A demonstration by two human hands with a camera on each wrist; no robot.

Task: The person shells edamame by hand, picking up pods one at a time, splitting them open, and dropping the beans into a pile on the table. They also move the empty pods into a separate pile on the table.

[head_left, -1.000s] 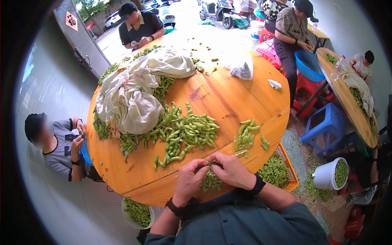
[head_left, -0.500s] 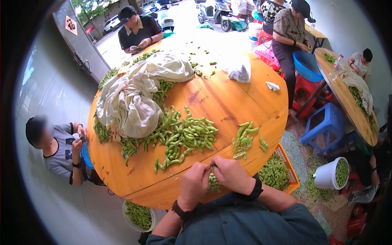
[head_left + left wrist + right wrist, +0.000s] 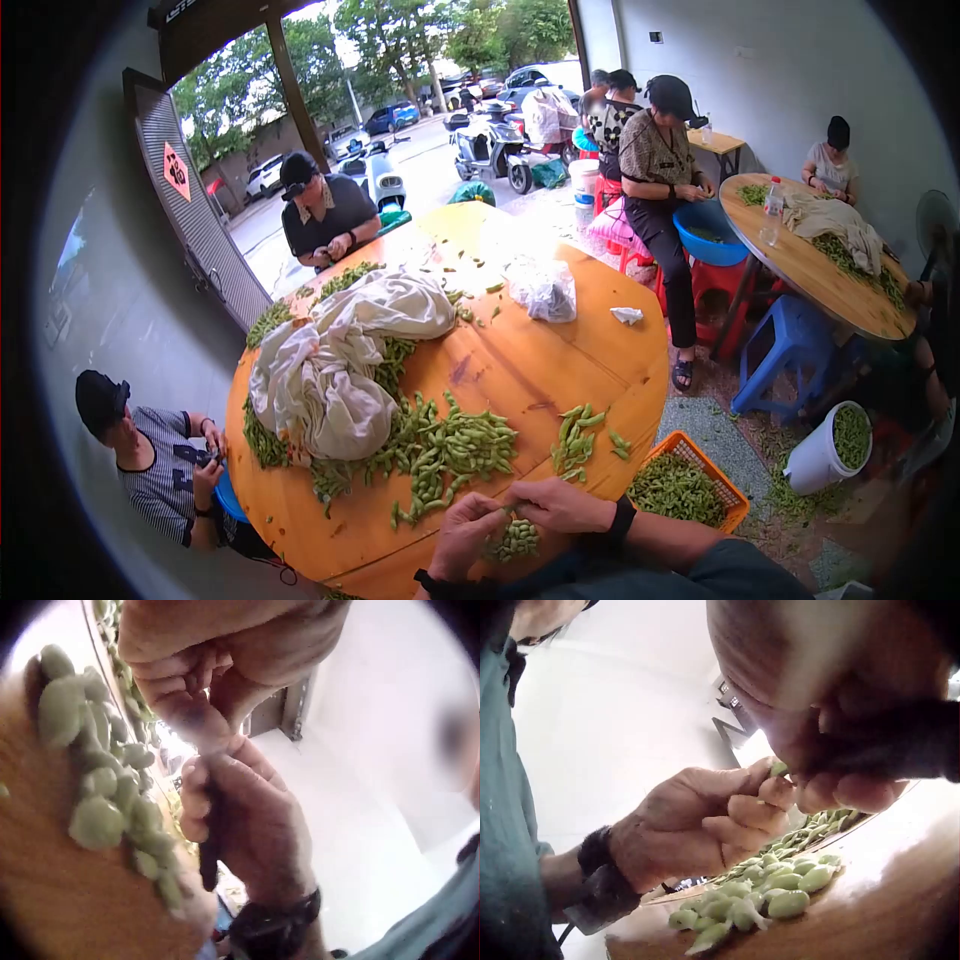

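Observation:
Above the near edge of the round table, my left hand (image 3: 470,532) and right hand (image 3: 562,506) meet at the fingertips. A small green soybean pod (image 3: 779,769) is pinched between my left thumb and forefinger in the right wrist view. My right hand (image 3: 259,825) grips a dark, slender tool (image 3: 212,844) along its curled fingers; I cannot tell its exact kind. Just below the hands lies a small heap of shelled green soybeans (image 3: 517,540). A larger pile of unshelled pods (image 3: 462,445) sits beyond the hands, with a smaller group of pods (image 3: 572,445) to its right.
A crumpled white cloth (image 3: 345,385) covers more pods on the wooden table (image 3: 420,550). An orange crate (image 3: 741,508) of pods stands on the floor at right, near a white bucket (image 3: 812,465). Other people sit around this table and a second table (image 3: 745,205). A plastic bag (image 3: 543,290) lies farther back.
The head view has tilted upward, so the table and hands sit lower and more of the street shows. My hands stay together over the shelled beans, their fingers slightly shifted.

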